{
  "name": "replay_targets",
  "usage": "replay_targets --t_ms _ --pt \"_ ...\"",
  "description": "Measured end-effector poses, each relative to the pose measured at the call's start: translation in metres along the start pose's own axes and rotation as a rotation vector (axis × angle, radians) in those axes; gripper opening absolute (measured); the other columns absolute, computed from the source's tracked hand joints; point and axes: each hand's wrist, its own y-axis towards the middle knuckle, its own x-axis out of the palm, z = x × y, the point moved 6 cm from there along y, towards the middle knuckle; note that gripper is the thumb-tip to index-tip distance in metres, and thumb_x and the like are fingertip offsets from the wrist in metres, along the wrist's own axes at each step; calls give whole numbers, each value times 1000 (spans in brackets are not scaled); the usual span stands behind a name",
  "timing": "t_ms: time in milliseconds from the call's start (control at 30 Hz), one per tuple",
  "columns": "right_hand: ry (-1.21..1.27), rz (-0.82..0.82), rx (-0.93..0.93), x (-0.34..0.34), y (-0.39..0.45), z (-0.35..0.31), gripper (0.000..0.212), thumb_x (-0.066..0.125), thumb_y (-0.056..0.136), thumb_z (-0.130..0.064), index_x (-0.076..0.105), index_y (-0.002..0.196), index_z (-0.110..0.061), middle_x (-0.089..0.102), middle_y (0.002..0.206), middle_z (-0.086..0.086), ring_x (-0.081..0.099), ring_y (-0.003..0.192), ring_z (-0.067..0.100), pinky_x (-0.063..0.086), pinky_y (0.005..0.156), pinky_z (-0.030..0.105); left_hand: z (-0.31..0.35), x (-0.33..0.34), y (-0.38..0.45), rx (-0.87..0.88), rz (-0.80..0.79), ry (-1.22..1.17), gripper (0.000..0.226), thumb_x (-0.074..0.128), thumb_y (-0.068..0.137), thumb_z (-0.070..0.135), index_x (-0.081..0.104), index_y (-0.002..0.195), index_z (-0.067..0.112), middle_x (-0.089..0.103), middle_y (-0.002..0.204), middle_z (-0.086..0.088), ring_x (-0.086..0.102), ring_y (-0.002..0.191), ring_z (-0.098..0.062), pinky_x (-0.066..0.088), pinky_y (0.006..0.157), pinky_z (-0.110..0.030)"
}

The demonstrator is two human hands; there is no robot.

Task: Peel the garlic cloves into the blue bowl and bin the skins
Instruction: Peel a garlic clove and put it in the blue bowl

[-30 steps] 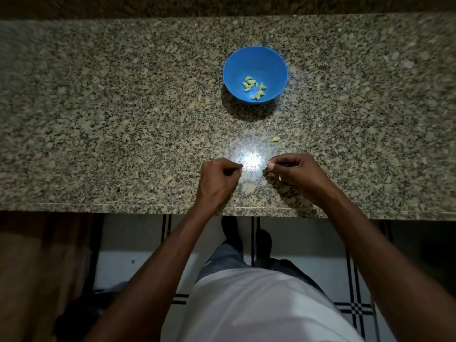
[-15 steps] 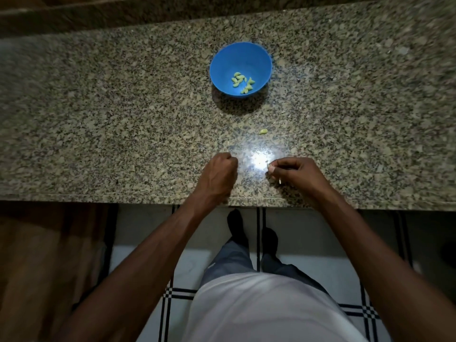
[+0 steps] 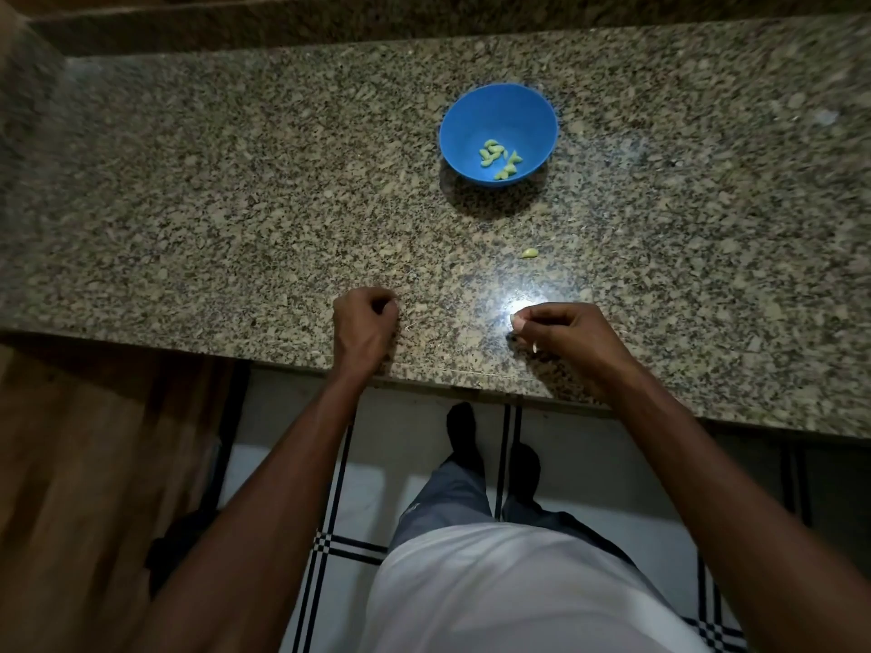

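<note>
several peeled cloves point(image 3: 498, 158) already lie in the blue bowl point(image 3: 532, 116); one loose clove point(image 3: 529, 253) sits on the counter point(image 3: 235, 205) between bowl and me. my right hand point(image 3: 565, 339) pinches something pale, maybe skin; my left hand point(image 3: 365, 325) is clenched, contents hidden. no bin in sight, so binning remains.

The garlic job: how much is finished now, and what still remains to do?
Done: several peeled cloves lie in the blue bowl. In hand: the right hand pinches a small pale piece, clove or skin, I cannot tell; the left hand is curled, contents hidden. Left: one clove lies on the counter outside the bowl. No bin is in view.
</note>
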Motion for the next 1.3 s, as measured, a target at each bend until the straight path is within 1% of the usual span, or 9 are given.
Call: replay_targets --t_ms 133,267,433,533,667,733,900,1033,1300 --pt "-14 -17 -4 3 2 1 16 83 90 -18 81 101 -6 81 94 9 75 82 14 56 67 21 5 10 -3 116 -46 85 21 63 98 2 77 83 8 75 80 -12 71 66 -22 64 64 -40" --pt "-21 -22 -3 7 2 0 15 83 90 -17 81 100 -6 81 93 10 73 77 11 56 67 22 5 16 -5 202 -32 234 18 66 94 -6 78 83 1 69 78 -7 65 58 -16 60 53 -36" --pt "-12 -19 -12 8 -1 0 15 83 90 -14 81 99 -3 80 92 16 70 71 13 55 59 21 6 31 -13 352 -48 461 13 67 92 -9 72 83 0 65 82 -12 60 67 -22 59 57 -40" --pt "6 -20 -13 11 -3 2 14 82 91 -11 80 99 0 79 90 16 70 70 11 53 58 19 3 35 -9 343 -59 450 11 61 93 -6 69 87 -2 65 84 -14 61 69 -26 59 60 -43" --pt "2 -25 -11 11 -4 3 13 83 90 -14 81 97 -4 80 91 11 71 74 12 54 61 20 9 28 -14 155 -161 103 14 63 93 3 70 83 9 70 75 -3 70 59 -19 62 53 -39" --pt "16 -26 -8 10 -4 2 11 82 91 -15 81 97 -5 79 90 14 71 73 12 55 61 21 10 25 -25 -4 -210 -109 9 71 93 9 74 89 16 73 80 3 73 66 -12 64 58 -32" --pt "85 -41 46 22 0 -1 11 83 90 -16 82 97 -8 77 83 8 69 73 12 55 67 25 -4 24 -51 -354 -144 -739 12 75 95 12 77 107 8 78 89 -7 70 66 -9 55 56 -24" --pt "181 -142 134 57 6 4 17 83 91 -22 82 100 -8 76 89 13 65 85 26 54 78 38 -17 23 -66 -425 -74 -890 12 75 94 11 78 105 8 78 86 -2 72 75 -9 57 69 -21" --pt "227 -382 196 194 -15 10 17 80 91 -14 81 103 -2 74 91 14 68 86 22 56 88 36 -100 -25 -128 -595 111 -1053 10 74 93 4 80 99 10 79 93 -6 70 87 -16 58 87 -26"
